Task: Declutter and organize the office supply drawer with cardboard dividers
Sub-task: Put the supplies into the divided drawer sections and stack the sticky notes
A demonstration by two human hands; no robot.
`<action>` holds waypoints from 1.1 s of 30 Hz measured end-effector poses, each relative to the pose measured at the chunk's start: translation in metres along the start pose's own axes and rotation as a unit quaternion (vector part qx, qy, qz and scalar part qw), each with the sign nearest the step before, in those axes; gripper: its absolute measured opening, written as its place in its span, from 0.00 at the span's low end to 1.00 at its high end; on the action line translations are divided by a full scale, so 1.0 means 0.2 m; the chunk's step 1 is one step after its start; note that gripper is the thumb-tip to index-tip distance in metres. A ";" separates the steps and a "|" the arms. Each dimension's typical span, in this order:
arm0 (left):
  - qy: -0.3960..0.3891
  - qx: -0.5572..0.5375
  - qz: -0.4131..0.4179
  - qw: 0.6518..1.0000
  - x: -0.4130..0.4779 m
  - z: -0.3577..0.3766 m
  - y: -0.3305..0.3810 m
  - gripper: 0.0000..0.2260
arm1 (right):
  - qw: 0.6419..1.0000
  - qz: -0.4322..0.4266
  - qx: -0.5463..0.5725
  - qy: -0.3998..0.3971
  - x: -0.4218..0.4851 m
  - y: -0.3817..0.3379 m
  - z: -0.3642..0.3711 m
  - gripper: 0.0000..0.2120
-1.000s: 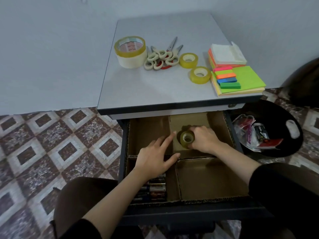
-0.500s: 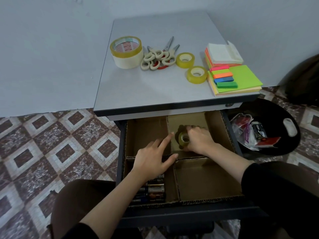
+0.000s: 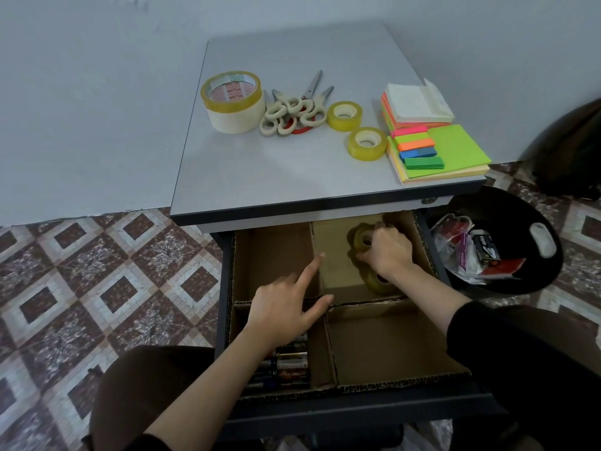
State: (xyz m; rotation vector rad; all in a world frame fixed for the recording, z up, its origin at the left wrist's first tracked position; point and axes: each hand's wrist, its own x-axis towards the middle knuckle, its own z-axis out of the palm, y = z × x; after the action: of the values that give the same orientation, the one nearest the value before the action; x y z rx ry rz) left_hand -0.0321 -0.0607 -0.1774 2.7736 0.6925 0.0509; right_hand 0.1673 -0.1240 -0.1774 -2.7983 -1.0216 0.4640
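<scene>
Item: head camera, wide-angle, worn on you; sole view. Facing: forward and steeply down. Range: close over the open drawer (image 3: pixel 357 410), which fills 6 o'clock. Your left hand (image 3: pixel 286 307) and right hand (image 3: pixel 388 252) sit mid-frame, with forearms entering from 7 and 4 o'clock. Desk top (image 3: pixel 292 170) lies at 12 o'clock, tiled floor (image 3: pixel 97 288) at 9, black bin (image 3: pixel 507 216) at 3.
</scene>
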 end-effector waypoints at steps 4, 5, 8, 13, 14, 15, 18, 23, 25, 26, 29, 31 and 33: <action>-0.015 0.020 -0.012 1.000 -0.01 0.00 0.01 0.31 | 1.000 0.011 0.010 0.005 0.00 0.01 -0.01 0.21; -0.019 0.024 -0.015 0.999 0.00 0.00 0.01 0.31 | 1.000 0.012 0.014 0.005 0.00 0.01 -0.01 0.20; -0.029 0.031 -0.021 0.999 0.00 -0.01 0.01 0.31 | 0.999 0.018 0.027 0.005 0.00 0.01 -0.02 0.20; -0.044 0.035 -0.028 0.998 0.00 -0.02 0.01 0.31 | 0.998 0.029 0.062 -0.002 -0.03 0.02 -0.04 0.17; -0.045 0.033 -0.028 0.998 0.00 -0.03 0.01 0.31 | 0.997 0.032 0.074 -0.001 -0.03 0.02 -0.03 0.18; -0.047 0.032 -0.029 0.998 0.00 -0.03 0.01 0.31 | 0.996 0.037 0.085 0.001 -0.05 0.03 -0.04 0.20; -0.054 0.025 -0.033 0.998 -0.01 -0.03 0.02 0.31 | 0.995 0.039 0.094 0.022 -0.10 0.04 -0.05 0.22; -0.076 -0.071 -0.037 0.994 0.00 -0.08 0.01 0.30 | 0.997 -0.016 0.057 0.054 -0.21 0.04 -0.13 0.15; -0.070 -0.110 -0.035 0.991 0.00 -0.11 0.01 0.29 | 0.995 -0.039 0.062 0.066 -0.26 0.03 -0.17 0.11; -0.060 -0.115 -0.032 0.991 0.00 -0.13 0.00 0.29 | 0.994 -0.054 0.067 0.069 -0.27 0.02 -0.20 0.09; -0.028 -0.124 -0.021 0.992 0.01 -0.22 -0.01 0.25 | 0.988 -0.107 0.090 0.069 -0.32 -0.02 -0.32 0.07; -0.017 -0.138 -0.004 0.990 0.02 -0.30 -0.02 0.20 | 0.982 -0.141 0.104 0.071 -0.33 -0.06 -0.42 0.05; 0.006 -0.138 0.012 0.990 0.04 -0.39 -0.03 0.15 | 0.977 -0.170 0.098 0.083 -0.33 -0.10 -0.54 0.05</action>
State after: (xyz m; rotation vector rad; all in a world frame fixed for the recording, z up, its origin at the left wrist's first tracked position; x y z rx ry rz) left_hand -0.0356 -0.0317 -0.1052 2.5168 0.6048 0.1555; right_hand 0.1428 -0.1519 -0.0555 -2.3785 -1.3035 0.2659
